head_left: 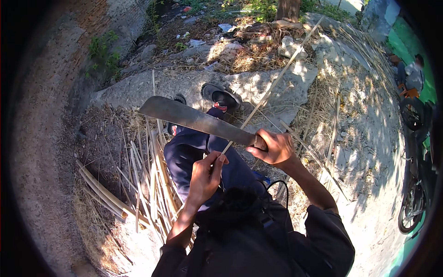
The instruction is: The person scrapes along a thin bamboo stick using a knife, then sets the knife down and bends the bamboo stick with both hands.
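Note:
A machete (194,118) with a broad dark blade and a short wooden handle is gripped by my right hand (275,147), its blade reaching left above my knees. My left hand (206,174) pinches the near end of a long, thin bamboo strip (269,91). From those fingers the strip slants away to the far right, crossing the blade near the handle. The far part of the strip reaches up toward the tree trunk. Dark trousers (182,151) cover my legs below the blade.
Several split bamboo strips (159,177) lie piled left of my legs, beside thicker bamboo poles (102,191). A stone slab (286,99) lies by my shoes (222,97). A brick wall (50,115) rises at left. Far right are a motorcycle (412,198) and a seated person (414,76).

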{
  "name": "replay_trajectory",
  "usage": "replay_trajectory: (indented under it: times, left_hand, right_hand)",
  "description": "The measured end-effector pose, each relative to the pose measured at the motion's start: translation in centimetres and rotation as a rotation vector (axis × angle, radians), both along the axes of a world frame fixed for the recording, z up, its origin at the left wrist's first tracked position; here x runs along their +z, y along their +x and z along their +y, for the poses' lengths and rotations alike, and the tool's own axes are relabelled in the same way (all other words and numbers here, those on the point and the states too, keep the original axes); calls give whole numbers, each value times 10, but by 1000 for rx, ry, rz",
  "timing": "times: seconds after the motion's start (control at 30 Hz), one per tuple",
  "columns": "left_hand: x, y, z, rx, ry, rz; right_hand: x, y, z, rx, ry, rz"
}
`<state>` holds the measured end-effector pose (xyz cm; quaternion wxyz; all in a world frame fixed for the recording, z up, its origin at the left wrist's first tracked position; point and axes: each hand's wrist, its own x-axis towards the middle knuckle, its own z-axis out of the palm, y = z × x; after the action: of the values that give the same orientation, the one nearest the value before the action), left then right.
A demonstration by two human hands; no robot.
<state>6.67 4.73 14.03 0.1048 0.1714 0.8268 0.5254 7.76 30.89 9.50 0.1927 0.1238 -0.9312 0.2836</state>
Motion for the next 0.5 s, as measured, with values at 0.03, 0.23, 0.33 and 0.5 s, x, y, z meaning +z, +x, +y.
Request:
replay_trajectory:
  times: [0.03, 0.23, 0.33, 0.5]
  left_hand:
    - [0, 2, 0, 22, 9, -26]
    - [-10, 8, -14, 32, 8, 25]
    - [-4, 8, -16, 17, -34, -11]
    - [-13, 12, -22, 28, -23, 7]
  right_hand:
    - [0, -1, 1, -10, 28, 10]
    - [-16, -10, 13, -119, -11, 156]
    - [-10, -7, 14, -78, -89, 62]
    - [-7, -15, 26, -165, 29, 37]
